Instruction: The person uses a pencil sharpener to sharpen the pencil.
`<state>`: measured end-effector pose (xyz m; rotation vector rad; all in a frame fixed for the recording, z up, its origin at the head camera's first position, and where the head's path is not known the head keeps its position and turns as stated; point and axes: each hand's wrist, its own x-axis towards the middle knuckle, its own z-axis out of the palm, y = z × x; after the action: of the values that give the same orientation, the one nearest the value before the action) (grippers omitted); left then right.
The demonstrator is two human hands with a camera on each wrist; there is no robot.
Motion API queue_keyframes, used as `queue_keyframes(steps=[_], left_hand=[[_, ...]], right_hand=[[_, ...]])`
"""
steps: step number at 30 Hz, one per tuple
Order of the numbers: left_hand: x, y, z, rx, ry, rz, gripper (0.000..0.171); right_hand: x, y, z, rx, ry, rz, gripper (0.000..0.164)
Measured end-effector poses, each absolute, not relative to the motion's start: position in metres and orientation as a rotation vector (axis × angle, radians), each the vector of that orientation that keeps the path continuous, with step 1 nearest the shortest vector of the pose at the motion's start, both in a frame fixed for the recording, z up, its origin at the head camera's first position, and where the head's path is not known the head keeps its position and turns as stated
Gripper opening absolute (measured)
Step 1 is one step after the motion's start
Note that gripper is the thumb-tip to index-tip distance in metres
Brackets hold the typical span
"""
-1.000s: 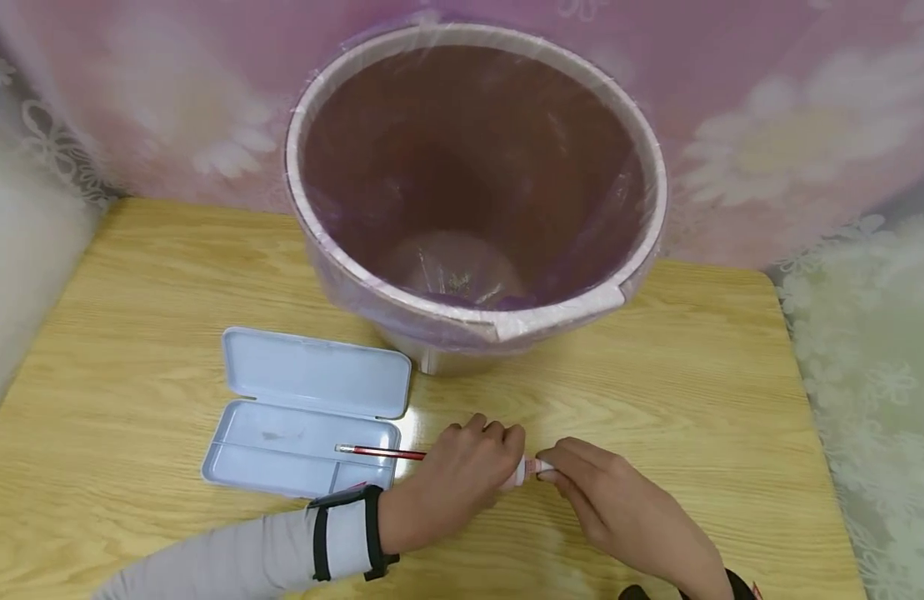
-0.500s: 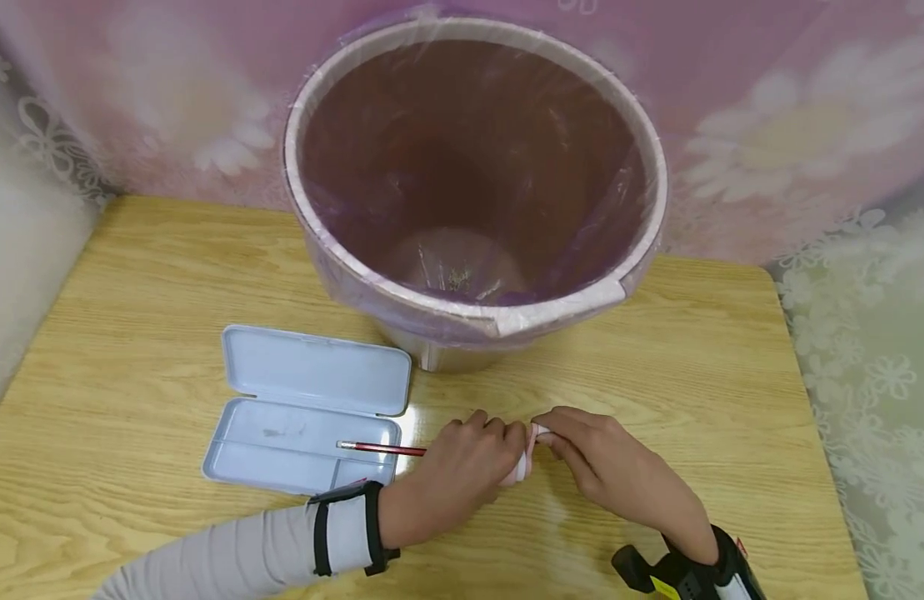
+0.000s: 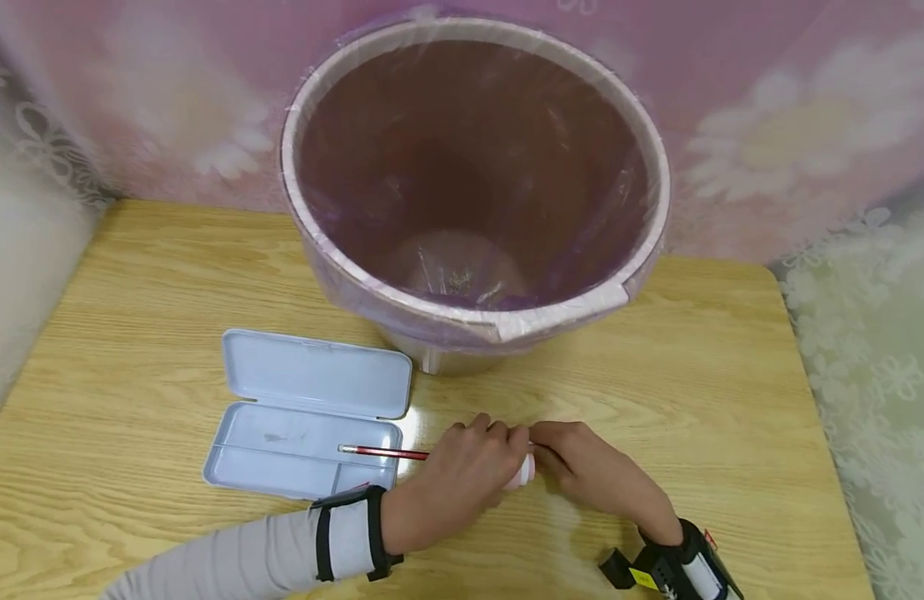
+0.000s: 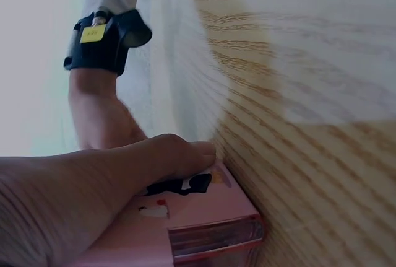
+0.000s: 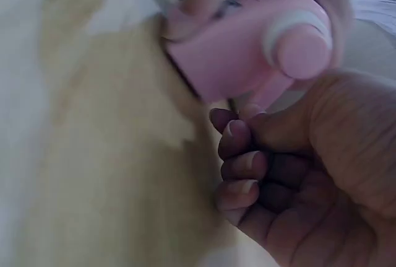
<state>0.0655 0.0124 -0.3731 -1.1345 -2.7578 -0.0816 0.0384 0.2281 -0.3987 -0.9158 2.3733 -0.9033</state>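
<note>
My left hand [image 3: 462, 475] grips a pink pencil sharpener [image 5: 241, 47] low over the table. In the left wrist view the thumb lies across its printed top, and a see-through drawer [image 4: 216, 239] shows at one end. A red pencil [image 3: 390, 452] with a white eraser end sticks out of the sharpener's left side, above the open case. My right hand [image 3: 604, 475] pinches the end of the sharpener's pink crank [image 5: 272, 90] between thumb and fingertips. The other right fingers are curled toward the palm.
A light blue pencil case [image 3: 319, 375] lies open at the left. Behind it stands a large bin [image 3: 562, 321] with a thin plastic liner and some small debris at its bottom. A pink flowered cloth [image 3: 761, 183] hangs at the back.
My right hand has moved round with the crank, rising at first and then shifting left closer to my left hand. The left hand, sharpener and pencil have stayed nearly still.
</note>
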Motion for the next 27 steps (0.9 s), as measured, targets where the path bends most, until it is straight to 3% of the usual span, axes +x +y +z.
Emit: queue_keyframes(steps=[12,18,27], left_hand=[[0.067,0.013,-0.372,-1.129,-2.768,-0.120,0.035],[0.067,0.015,-0.371,-1.103,-2.765,-0.073,0.035],[0.068,0.017,-0.375,-1.068,-2.728,-0.097,0.035]], right_hand=[[0.073,0.227,-0.393,-0.890,2.246,-0.962,0.015],[0.093,0.225,-0.374,-0.855,2.270,-0.957,0.023],[0.102,0.226,-0.346,-1.016,2.439,-0.791,0.020]])
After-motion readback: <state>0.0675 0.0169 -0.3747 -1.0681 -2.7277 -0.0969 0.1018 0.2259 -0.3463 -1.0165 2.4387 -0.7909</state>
